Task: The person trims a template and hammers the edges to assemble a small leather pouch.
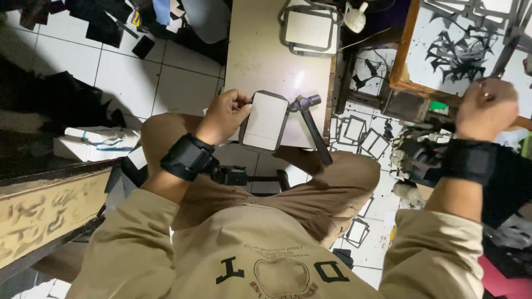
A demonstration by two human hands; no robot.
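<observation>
1. Left hand [224,113] pinched the framed white panel [265,121] by its left edge, steadying it at the workbench [260,55] edge (over the lap).
2. Hammer [310,124] lay beside it, handy.
3. Right hand [486,108] was fisted at the wooden tray [403,47]; couldn't tell what it gripped.
</observation>
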